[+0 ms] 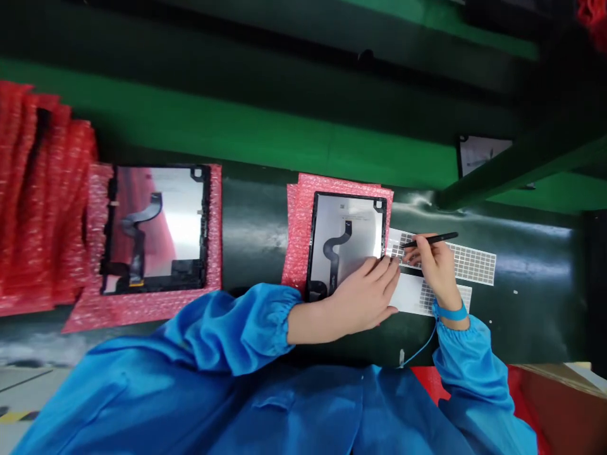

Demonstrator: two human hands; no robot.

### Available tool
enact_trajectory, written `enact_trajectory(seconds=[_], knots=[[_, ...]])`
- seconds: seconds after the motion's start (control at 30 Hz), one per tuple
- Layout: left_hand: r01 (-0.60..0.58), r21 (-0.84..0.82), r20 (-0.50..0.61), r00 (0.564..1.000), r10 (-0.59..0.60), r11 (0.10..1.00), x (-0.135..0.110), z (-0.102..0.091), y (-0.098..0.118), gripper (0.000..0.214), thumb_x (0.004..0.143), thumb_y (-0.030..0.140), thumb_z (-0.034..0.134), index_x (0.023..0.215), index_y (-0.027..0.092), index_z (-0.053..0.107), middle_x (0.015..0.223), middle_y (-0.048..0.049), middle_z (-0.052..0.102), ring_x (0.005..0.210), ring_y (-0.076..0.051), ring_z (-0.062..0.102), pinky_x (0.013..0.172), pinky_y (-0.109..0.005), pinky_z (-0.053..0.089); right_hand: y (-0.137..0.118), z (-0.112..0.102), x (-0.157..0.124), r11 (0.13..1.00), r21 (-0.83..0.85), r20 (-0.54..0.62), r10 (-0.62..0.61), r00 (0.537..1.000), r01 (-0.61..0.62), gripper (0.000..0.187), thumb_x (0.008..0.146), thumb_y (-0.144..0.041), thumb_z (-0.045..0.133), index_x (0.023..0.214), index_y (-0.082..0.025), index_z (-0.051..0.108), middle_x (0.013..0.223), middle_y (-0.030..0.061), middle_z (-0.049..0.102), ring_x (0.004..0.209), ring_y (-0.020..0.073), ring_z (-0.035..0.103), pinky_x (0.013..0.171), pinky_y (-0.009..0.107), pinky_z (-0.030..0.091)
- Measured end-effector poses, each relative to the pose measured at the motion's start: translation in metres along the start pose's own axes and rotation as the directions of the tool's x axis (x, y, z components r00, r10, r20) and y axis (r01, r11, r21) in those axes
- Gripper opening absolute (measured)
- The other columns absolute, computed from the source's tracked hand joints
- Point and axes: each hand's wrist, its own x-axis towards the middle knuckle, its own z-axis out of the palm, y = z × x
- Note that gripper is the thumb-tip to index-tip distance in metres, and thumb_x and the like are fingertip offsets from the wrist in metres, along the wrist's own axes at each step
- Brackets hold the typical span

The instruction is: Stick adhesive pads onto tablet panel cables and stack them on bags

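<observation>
Silver-backed and black-edged, the flat screen (363, 237) in the middle of the head view carries faint print near its top, too small to read. The white sticker sheet (474, 265) at its right bears rows of small grey squares, with any lettering on them too fine to make out.

The screen lies under and beside the left hand (363, 298), whose fingers are stretched out nearly straight, thumb apart, over its lower right edge, the tips reaching the near end of the sheet; whether they press on something small I cannot tell. The right hand (432, 265), with a blue wristband (450, 312), has its fingers closed on a black pen-like tool (441, 237), which slants down leftward over the sheet, its tip close to the left fingertips.

On the screen's back a dark ribbon cable (331, 248) bends in an S. Pink bubble wrap (296, 234) lies beneath it on the dark green counter (256, 234). A second sheet (408, 296), white with grey squares at its right end, lies just below the first.
</observation>
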Motion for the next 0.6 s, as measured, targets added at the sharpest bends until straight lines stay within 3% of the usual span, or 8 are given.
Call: enact_trajectory(seconds=[0.13, 0.47, 0.6], knots=[[-0.006, 0.03, 0.053, 0.999, 0.004, 1.0, 0.0, 0.009, 0.001, 0.076, 0.103, 0.062, 0.061, 0.144, -0.002, 0.066, 0.157, -0.0278, 0.058, 0.141, -0.038, 0.056, 0.113, -0.047, 0.043, -0.001, 0.0, -0.002, 0.999, -0.047, -0.013, -0.004, 1.0, 0.003, 0.042, 0.097, -0.064, 0.071, 0.104, -0.022, 0.072, 0.079, 0.0041, 0.079, 0.062, 0.0183, 0.076, 0.054, 0.029, 0.063], [-0.008, 0.01, 0.107, 0.994, 0.007, 1.0, -0.002, 0.002, 0.004, 0.073, 0.105, 0.05, 0.054, 0.153, -0.004, 0.057, 0.163, -0.0286, 0.051, 0.143, -0.039, 0.053, 0.115, -0.051, 0.041, -0.006, -0.003, -0.005, 0.991, -0.133, -0.015, -0.006, 1.0, 0.004, 0.036, 0.1, -0.058, 0.071, 0.104, -0.022, 0.073, 0.078, 0.0025, 0.08, 0.059, 0.0174, 0.074, 0.053, 0.029, 0.062], [0.005, 0.002, 0.113, 0.994, -0.005, 1.0, -0.001, 0.001, 0.005, 0.07, 0.106, 0.048, 0.054, 0.153, -0.003, 0.057, 0.163, -0.028, 0.051, 0.144, -0.038, 0.053, 0.114, -0.05, 0.042, -0.012, -0.003, -0.004, 0.997, -0.076, -0.05, -0.02, 0.999, 0.016, 0.036, 0.101, -0.059, 0.069, 0.098, -0.023, 0.072, 0.072, 0.0013, 0.078, 0.054, 0.0174, 0.072, 0.048, 0.029, 0.059]])
